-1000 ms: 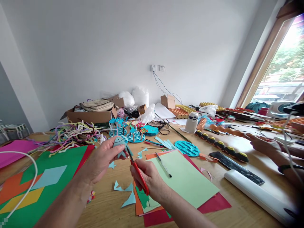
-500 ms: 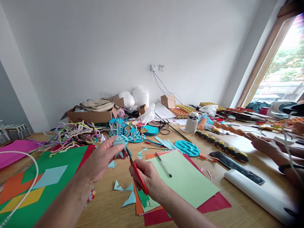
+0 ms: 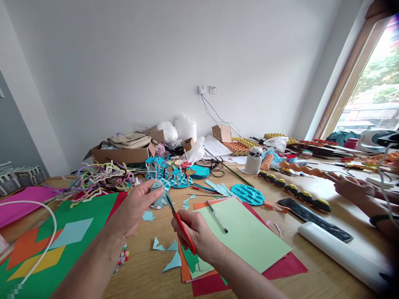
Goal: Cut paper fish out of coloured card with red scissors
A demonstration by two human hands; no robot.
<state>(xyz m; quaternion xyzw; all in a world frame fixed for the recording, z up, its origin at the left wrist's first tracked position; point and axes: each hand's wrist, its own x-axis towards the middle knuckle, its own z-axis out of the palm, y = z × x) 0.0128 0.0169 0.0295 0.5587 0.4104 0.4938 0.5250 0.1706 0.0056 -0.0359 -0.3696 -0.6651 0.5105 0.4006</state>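
Between the thumb and fingers of my left hand (image 3: 137,207) is a small light-blue paper fish (image 3: 158,194), partly covered by the fingertips. My right hand (image 3: 198,232) grips red-handled scissors (image 3: 183,232), their dark blades pointing up and left at the fish's right edge. Whether the blades touch the paper I cannot tell. On the wood below lie a cut blue fish shape (image 3: 149,216) and pale-blue scraps (image 3: 172,261). Under my right hand is a stack topped by a light-green sheet (image 3: 240,236), with a pen (image 3: 217,216) lying across it.
Green card (image 3: 87,232) with coloured paper pieces lies left, beside pipe cleaners (image 3: 102,178). Decorated fish models (image 3: 177,176) and a turquoise disc (image 3: 247,194) stand behind. To the right are a phone (image 3: 314,218), a white case (image 3: 339,257), painted egg-carton strips (image 3: 294,191) and another person's hands (image 3: 352,187).
The paper fish has turned a little in my left fingers, showing more of its lower part. The whole view has shifted slightly; the scissors stay beside the fish.
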